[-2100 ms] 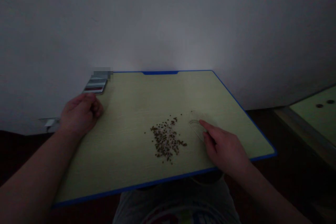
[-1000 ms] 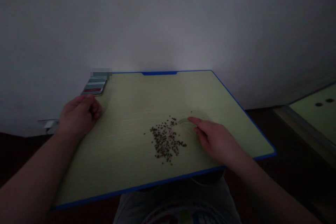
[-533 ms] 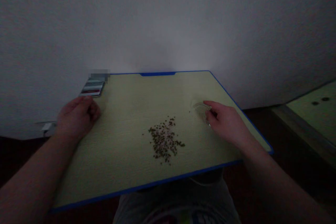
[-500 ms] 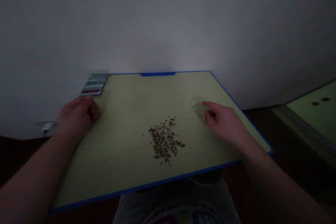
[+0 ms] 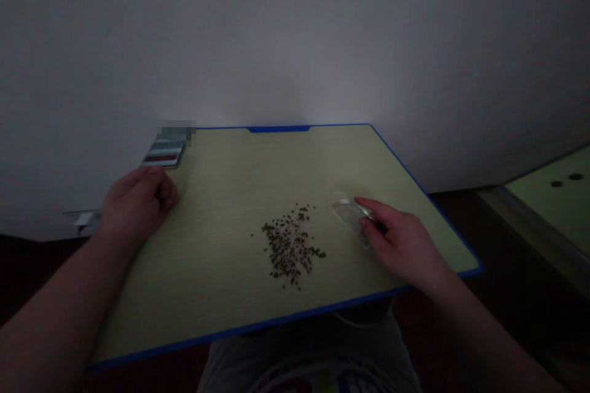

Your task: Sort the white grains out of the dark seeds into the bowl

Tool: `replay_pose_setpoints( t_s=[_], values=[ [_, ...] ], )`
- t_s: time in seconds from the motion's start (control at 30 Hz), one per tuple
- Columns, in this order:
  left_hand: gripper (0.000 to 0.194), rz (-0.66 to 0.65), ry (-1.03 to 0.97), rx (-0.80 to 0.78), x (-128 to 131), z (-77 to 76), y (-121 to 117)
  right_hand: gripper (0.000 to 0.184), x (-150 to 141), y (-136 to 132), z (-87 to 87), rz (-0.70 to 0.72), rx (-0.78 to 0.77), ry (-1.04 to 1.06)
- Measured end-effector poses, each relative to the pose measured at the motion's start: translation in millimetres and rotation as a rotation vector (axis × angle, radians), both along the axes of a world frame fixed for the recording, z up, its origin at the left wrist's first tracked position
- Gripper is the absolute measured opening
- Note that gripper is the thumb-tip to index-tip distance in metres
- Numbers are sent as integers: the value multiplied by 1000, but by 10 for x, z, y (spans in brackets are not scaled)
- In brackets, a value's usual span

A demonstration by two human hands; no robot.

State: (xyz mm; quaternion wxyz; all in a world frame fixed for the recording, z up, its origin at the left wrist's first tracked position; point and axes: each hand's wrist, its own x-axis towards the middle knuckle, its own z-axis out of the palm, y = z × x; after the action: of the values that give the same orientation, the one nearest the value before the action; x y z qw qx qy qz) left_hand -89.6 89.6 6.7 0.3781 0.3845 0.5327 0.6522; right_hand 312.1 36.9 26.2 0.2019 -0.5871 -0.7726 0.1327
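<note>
My right hand (image 5: 401, 236) pinches the rim of a clear, see-through container (image 5: 350, 215) between thumb and fingers. The container is tilted at the right side of the table; its outline is faint, and whether it touches the surface I cannot tell. To its left lies a loose patch of small brown and pale grains (image 5: 290, 245), spread over the tabletop. My left hand (image 5: 141, 199) rests as a loose fist at the table's left edge, with nothing visible in it. Just beyond its knuckles is a phone (image 5: 163, 152).
The pale wood-look table (image 5: 221, 178) has a blue edge and stands against a grey wall (image 5: 295, 37). A white plug (image 5: 83, 220) sits low on the wall at left. At far right is a pale panel with two dark holes (image 5: 566, 180).
My right hand has moved slightly nearer to me with the clear container, whose rim now shows more plainly. A few grains lie newly near the patch's upper right. My left hand stays put.
</note>
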Motion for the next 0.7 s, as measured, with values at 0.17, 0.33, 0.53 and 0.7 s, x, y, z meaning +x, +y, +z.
replay_pose_setpoints(
  t_s=[0.17, 0.33, 0.53, 0.7],
  values=[
    [30, 1, 4, 25, -26, -28, 16, 42, -177, 6, -104, -12, 70, -97],
    [29, -1, 2, 42, -58, -51, 21, 42, -179, 105, -87, -83, 118, -179],
    [32, -9, 33, -3, -6, 13, -4, 40, -196, -107, -100, 125, 182, -150],
    [31, -10, 21, -8, 5, 22, -12, 44, -355, -225, -170, 288, 159, -171]
  ],
)
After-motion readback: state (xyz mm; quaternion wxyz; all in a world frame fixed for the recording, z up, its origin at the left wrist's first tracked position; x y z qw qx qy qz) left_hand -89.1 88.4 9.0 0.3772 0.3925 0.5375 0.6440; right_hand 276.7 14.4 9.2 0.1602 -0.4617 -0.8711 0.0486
